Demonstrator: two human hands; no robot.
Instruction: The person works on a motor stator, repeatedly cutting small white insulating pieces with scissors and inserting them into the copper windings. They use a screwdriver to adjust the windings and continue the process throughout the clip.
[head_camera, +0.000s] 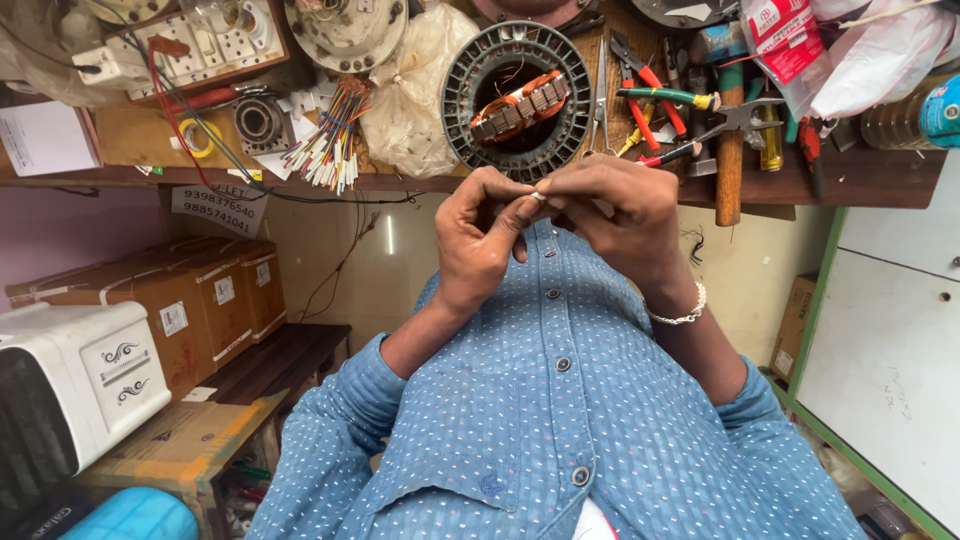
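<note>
Workbench seen from the head camera, the view inverted so that the bench (130, 135) runs along the top; on it, directly beyond the hands, a round dark stator frame (517, 100) with copper windings at its centre; beside it a bundle of coloured sleeved wires (330, 145), a clear plastic bag (415, 95), a roll of yellow tape (200, 137) and a white switchboard (190, 50) with a red lead; on the other side a cluster of pliers and screwdrivers (665, 110) and a wooden-handled hammer (730, 150); nothing lies between the camera and the hands. Left hand (478, 240) and right hand (615, 220) meet in front of the blue dotted shirt (560, 420), fingertips pressed together; a small pale piece (539, 197), too small to identify, is pinched between the thumbs and forefingers of both hands, just below the bench edge and the stator frame; a beaded bracelet (680, 312) circles the right wrist. Surroundings: cardboard boxes (170, 300) on a low shelf, a white appliance casing (75, 385), a white panel with green frame (890, 370), plain cream wall behind.
</note>
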